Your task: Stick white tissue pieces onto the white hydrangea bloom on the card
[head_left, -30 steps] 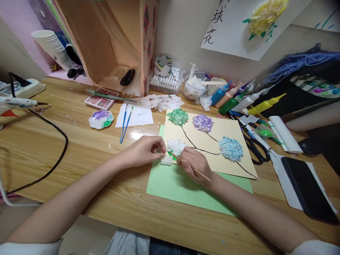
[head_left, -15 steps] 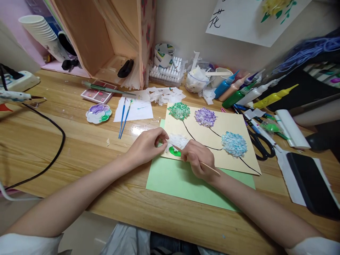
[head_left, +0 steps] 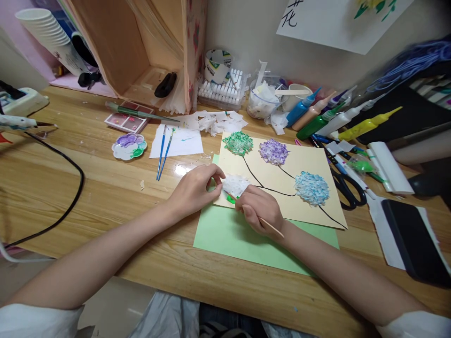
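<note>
One stick [head_left: 271, 227] sits gripped in the right hand [head_left: 261, 210]; the left hand [head_left: 193, 188] hides any hold. Slipping could smear green paint [head_left: 231, 199].

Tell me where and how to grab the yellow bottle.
Grip the yellow bottle around its wide body, probably from above and the right. Its thin nozzle slants up to the right, a poor hold, and the white bottle sits close on its left, crowding that side.

A grey wall [head_left: 260, 33] stands behind a wooden table [head_left: 141, 253] with pale grain.
</note>
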`<state>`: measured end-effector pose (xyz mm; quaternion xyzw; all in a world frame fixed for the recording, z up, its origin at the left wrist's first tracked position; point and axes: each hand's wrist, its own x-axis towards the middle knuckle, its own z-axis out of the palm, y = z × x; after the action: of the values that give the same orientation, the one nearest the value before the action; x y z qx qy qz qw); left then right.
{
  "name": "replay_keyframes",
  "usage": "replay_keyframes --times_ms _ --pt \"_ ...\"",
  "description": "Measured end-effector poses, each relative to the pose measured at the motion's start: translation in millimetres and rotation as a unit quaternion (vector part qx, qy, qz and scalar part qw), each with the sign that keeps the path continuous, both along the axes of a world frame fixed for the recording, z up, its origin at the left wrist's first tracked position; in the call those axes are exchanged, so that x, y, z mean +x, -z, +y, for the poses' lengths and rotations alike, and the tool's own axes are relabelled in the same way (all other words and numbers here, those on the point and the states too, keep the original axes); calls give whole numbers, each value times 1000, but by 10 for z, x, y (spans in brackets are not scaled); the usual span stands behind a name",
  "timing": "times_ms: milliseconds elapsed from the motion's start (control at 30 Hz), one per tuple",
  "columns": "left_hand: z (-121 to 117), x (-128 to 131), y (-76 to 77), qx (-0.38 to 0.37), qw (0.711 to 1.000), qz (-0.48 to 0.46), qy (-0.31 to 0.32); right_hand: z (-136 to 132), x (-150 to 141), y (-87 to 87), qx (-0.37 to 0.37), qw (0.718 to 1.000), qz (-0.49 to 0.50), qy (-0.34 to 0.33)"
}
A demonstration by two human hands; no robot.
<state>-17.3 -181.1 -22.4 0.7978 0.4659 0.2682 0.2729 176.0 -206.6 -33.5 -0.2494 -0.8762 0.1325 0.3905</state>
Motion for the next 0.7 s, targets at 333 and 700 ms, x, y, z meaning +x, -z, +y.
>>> replay_keyframes --times_ms 333,700 --pt "15 14 40 -25 1000 -8 -7 -7 -4 -12 -29 999 -23 34" --pt "14 -7 63 -72 996 -39 -40 -33 -75 12 -75 991 39 99"
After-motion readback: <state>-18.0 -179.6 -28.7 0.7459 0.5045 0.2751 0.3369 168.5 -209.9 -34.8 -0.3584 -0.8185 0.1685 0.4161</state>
